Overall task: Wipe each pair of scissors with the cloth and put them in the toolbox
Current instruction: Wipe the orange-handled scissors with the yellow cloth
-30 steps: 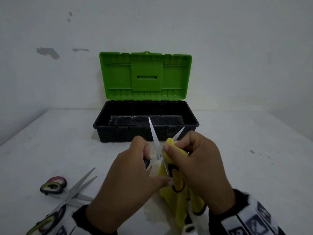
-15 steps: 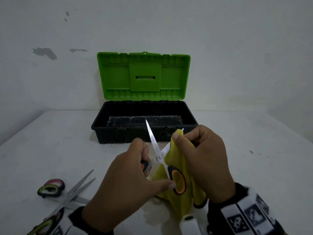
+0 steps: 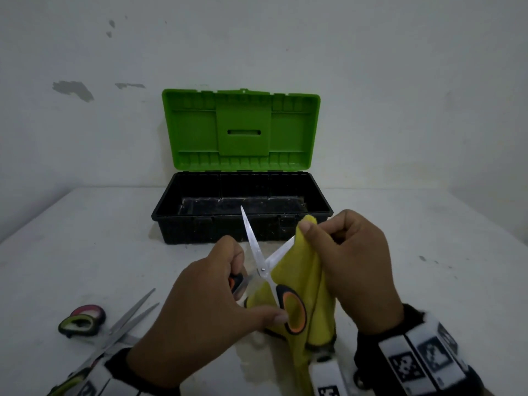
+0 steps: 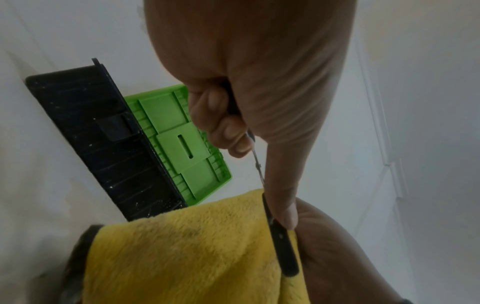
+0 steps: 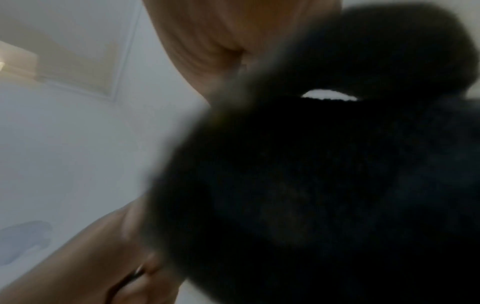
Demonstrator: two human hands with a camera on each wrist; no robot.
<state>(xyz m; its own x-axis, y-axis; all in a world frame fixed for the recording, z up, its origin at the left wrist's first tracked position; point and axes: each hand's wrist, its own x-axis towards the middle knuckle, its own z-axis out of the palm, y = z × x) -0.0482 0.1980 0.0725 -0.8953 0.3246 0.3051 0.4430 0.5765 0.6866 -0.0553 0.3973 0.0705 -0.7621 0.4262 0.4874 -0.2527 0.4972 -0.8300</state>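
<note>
My left hand (image 3: 217, 304) grips the black-and-orange handles of a pair of scissors (image 3: 258, 252), blades spread apart and pointing toward the toolbox. My right hand (image 3: 343, 261) pinches a yellow cloth (image 3: 303, 284) round the right blade, whose tip is covered by the cloth. In the left wrist view the yellow cloth (image 4: 187, 246) hangs below the scissors' handle (image 4: 281, 246). The black toolbox (image 3: 243, 224) stands with its green lid (image 3: 241, 132) raised, just beyond the hands. The right wrist view is mostly blocked by dark blur.
Two more pairs of scissors (image 3: 114, 324) with green and pink handles lie on the white table (image 3: 428, 252) at the front left, near my left wrist. A white wall rises behind the toolbox.
My right hand has slid the cloth up the right blade toward its tip. The hands and scissors have lifted slightly toward the toolbox.
</note>
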